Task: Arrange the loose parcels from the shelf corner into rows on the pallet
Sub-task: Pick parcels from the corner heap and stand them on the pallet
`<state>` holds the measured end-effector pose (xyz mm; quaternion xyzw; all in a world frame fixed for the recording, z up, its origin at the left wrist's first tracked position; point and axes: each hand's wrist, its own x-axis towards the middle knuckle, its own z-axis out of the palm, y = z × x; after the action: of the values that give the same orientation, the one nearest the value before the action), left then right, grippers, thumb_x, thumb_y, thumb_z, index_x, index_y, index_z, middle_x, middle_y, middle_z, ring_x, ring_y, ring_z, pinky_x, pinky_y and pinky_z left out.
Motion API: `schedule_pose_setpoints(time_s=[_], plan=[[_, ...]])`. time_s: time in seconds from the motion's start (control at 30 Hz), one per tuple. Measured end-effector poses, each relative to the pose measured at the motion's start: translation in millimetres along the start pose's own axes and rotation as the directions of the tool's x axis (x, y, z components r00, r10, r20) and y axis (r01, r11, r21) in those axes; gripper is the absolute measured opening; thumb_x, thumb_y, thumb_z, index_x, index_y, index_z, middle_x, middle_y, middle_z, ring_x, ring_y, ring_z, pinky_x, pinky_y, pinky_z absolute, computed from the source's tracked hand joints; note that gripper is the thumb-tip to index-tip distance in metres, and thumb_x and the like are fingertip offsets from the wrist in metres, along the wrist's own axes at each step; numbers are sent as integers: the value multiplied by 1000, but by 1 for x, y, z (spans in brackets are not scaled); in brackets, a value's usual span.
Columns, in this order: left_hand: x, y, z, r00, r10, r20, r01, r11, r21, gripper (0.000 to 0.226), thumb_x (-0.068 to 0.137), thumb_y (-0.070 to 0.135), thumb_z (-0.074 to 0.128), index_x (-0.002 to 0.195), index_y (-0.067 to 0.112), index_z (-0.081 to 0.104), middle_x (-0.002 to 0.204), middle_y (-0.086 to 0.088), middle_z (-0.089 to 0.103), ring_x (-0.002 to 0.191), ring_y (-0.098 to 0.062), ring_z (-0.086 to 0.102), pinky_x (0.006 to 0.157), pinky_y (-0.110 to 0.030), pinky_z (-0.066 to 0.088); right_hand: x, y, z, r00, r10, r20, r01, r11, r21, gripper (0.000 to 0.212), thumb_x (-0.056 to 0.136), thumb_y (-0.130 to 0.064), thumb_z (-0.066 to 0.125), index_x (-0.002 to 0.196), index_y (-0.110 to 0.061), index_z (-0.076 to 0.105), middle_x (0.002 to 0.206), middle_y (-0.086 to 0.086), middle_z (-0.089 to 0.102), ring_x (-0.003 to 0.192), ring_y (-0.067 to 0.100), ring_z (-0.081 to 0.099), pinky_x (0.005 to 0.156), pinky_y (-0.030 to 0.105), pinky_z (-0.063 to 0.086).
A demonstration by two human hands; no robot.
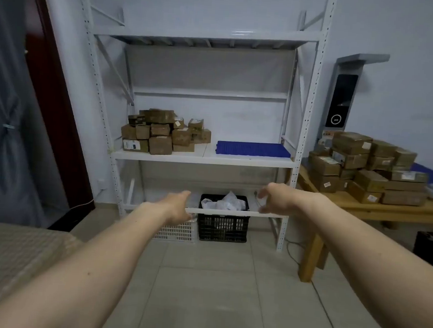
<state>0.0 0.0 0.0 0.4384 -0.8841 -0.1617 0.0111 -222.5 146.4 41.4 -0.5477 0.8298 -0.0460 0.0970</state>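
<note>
On the middle board of the white metal shelf (203, 157), the loose parcels (161, 131) sat heaped in the left corner, brown cardboard boxes stacked unevenly on and against one another, several bearing white labels. Beside them on the same board, toward the right and apart from the heap, lay the flat blue pallet (253, 149), with nothing on it. Both arms were stretched forward well short of the shelf, below the level of that board. The left hand (177, 207) was held out with its fingers relaxed and grasping nothing; the right hand (275, 198) was likewise released, its fingers loosely spread and bent downward, holding nothing. Under the lowest board stood a black plastic crate (222, 225) with crumpled white wrapping in it, and just left of it a white slatted basket (177, 230), partly hidden behind the left hand. To the right of the shelf, a wooden desk (341, 202) carried a second, larger pile of brown boxes (366, 166). A grey upright device with a dark panel (341, 101) stood against the wall behind that pile.
</note>
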Motion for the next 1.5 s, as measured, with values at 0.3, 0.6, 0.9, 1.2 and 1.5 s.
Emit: schedule_pose_setpoints(time_s=[0.3, 0.6, 0.9, 1.2, 1.5], plan=[[92, -7, 10, 999, -30, 22, 27, 988, 149, 63, 89, 36, 64, 145, 23, 37, 139, -6, 52, 124, -27, 50, 106, -41, 41, 91, 22, 19, 1000, -9, 22, 7, 997, 78, 76, 84, -31, 68, 147, -22, 26, 146, 7, 43, 130, 25, 45, 103, 37, 39], [209, -68, -8, 995, -60, 77, 46, 985, 166, 55, 88, 38, 64, 137, 21, 49, 134, -4, 55, 119, -24, 54, 102, -38, 43, 229, 0, 7, 997, 5, 74, -5, 1000, 6, 49, 89, -31, 63, 133, -13, 51, 129, 9, 58, 114, 26, 57, 97, 38, 47], [325, -116, -39, 996, -49, 75, 36, 985, 167, 50, 91, 35, 60, 137, 19, 49, 138, -5, 53, 122, -24, 53, 101, -33, 43, 357, -19, 14, 995, 52, 87, -57, 997, 60, 61, 85, -35, 66, 139, -20, 42, 138, 6, 50, 122, 24, 52, 99, 37, 44], [423, -130, -36, 990, -75, 122, 52, 982, 179, 48, 89, 38, 62, 133, 23, 53, 133, -2, 56, 115, -21, 56, 93, -30, 44, 453, -16, 0, 996, -15, 86, 10, 998, 61, 66, 88, -33, 65, 145, -20, 34, 147, 6, 41, 131, 25, 43, 105, 37, 37], [549, -74, -51, 992, -61, 110, 48, 992, 114, 44, 93, 33, 59, 132, 12, 56, 134, -6, 56, 119, -24, 54, 99, -32, 43, 555, 61, -28, 985, -17, 170, 19, 1000, -11, 57, 87, -38, 63, 138, -21, 45, 139, 2, 49, 122, 22, 50, 102, 36, 40]])
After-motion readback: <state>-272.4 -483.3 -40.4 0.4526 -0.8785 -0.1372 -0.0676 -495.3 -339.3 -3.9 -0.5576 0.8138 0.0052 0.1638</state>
